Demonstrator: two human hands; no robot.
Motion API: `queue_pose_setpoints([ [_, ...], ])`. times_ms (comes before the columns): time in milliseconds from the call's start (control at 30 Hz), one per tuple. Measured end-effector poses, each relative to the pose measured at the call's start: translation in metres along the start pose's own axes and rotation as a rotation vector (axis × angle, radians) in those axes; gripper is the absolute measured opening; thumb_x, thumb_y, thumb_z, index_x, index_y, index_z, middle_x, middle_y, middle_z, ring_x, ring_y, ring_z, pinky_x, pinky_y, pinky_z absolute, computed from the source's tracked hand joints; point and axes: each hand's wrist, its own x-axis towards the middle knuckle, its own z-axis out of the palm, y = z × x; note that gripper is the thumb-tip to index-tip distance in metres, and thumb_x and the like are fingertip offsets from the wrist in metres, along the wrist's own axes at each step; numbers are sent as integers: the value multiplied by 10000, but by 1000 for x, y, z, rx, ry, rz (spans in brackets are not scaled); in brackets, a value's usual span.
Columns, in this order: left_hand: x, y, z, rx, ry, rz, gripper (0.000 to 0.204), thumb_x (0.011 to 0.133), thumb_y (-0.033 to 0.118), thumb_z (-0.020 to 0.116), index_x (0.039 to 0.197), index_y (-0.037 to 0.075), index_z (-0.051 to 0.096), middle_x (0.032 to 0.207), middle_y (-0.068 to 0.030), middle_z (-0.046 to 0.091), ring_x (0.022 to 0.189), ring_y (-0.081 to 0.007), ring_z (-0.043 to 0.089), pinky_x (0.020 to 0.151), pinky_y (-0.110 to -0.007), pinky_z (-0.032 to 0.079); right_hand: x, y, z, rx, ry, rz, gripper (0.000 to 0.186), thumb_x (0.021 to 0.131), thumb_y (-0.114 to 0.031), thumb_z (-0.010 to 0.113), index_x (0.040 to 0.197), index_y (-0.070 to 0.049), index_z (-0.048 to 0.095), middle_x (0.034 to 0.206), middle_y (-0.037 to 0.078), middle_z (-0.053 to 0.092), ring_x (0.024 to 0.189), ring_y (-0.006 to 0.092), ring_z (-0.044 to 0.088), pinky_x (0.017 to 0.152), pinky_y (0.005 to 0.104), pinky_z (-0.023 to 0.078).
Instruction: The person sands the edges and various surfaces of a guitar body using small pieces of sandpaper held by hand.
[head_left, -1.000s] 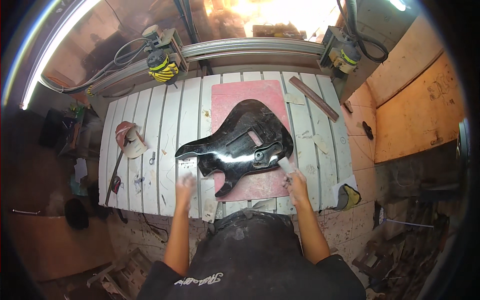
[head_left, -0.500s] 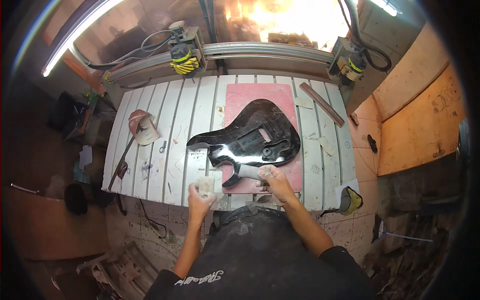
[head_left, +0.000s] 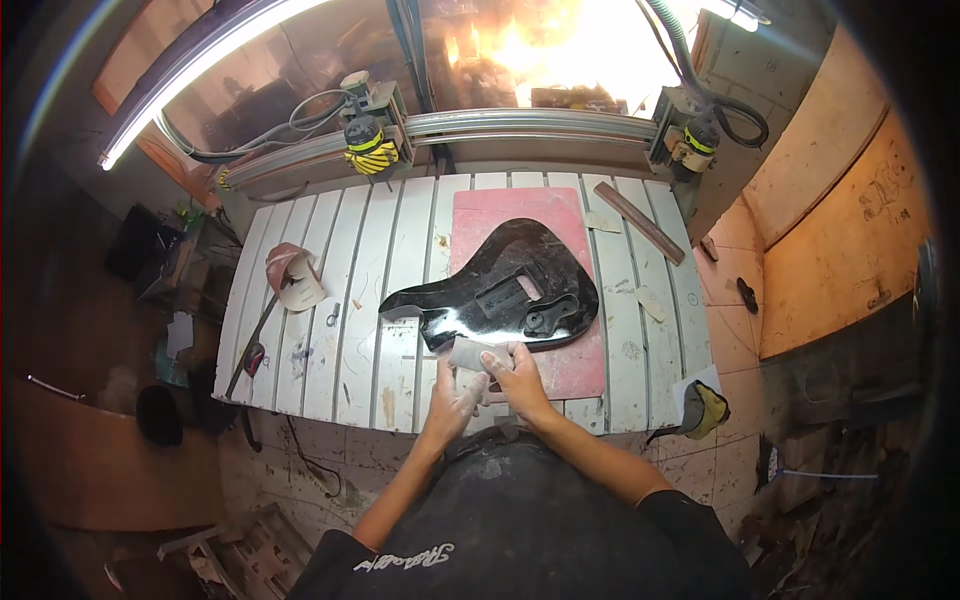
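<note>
A glossy black electric guitar body [head_left: 478, 280] lies flat on a pink board [head_left: 580, 375], its pickup and control cavities facing up. Just in front of its near edge my two hands meet. My left hand [head_left: 452, 400] is closed on a pale, dusty sanding block [head_left: 468, 380]. Across the block's top lies a grey strip of sandpaper [head_left: 466, 351], which my right hand [head_left: 520, 380] pinches at its right end. The fingers of both hands are dusty, and they hide part of the block. The guitar's lower horn is largely covered by the hands and sandpaper.
The board rests on a white slatted table [head_left: 350, 350]. A curled sheet of sandpaper [head_left: 292, 278] stands at left, and a brown wooden stick [head_left: 640, 223] lies at back right. Behind runs a metal rail [head_left: 530, 122] with two machine heads. A yellow-black object [head_left: 706, 408] hangs at the right corner.
My left hand has moved right with the block, and my right hand slightly left, bringing block and sandpaper together. The whole view has shifted a little downward.
</note>
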Motion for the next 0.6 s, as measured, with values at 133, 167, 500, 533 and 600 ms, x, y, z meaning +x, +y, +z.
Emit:
queue_pose_setpoints([
  [133, 5, -19, -1, -1, 55, 12, 447, 1033, 245, 608, 1371, 7, 438, 1218, -121, 590, 1033, -194, 609, 873, -330, 518, 1, 5, 0, 68, -59, 46, 311, 954, -233, 753, 1094, 15, 627, 1036, 87, 677, 910, 106, 624, 749, 277, 538],
  [167, 8, -23, -3, 10, 57, 69, 415, 1027, 208, 617, 1359, 10, 467, 1213, -124, 597, 1052, -193, 612, 887, -329, 523, 4, 12, -3, 5, -76, -13, 313, 954, -233, 752, 1103, 16, 636, 1045, 85, 681, 919, 100, 623, 765, 274, 539],
  [500, 5, -32, 2, -147, 243, 230, 267, 886, 55, 803, 1112, -6, 676, 1063, -72, 673, 942, -132, 663, 804, -272, 547, -14, -1, -7, 266, -222, 39, 341, 982, -200, 695, 1253, -16, 599, 1175, 84, 659, 996, 120, 650, 814, 280, 563],
  [533, 6, -34, 3, -136, 306, 246, 278, 880, 52, 809, 1115, -8, 673, 1056, -70, 674, 917, -125, 661, 785, -273, 550, -14, -2, -5, 264, -225, 41, 341, 982, -200, 695, 1253, -16, 599, 1175, 84, 659, 996, 120, 650, 814, 280, 563],
  [600, 8, -41, 1, -81, 351, 270, 274, 885, 59, 810, 1111, -14, 673, 1025, -60, 673, 893, -115, 654, 766, -268, 546, -13, -2, -3, 245, -238, 19, 391, 1005, -195, 659, 1344, -29, 559, 1215, 83, 646, 984, 129, 664, 791, 276, 577],
])
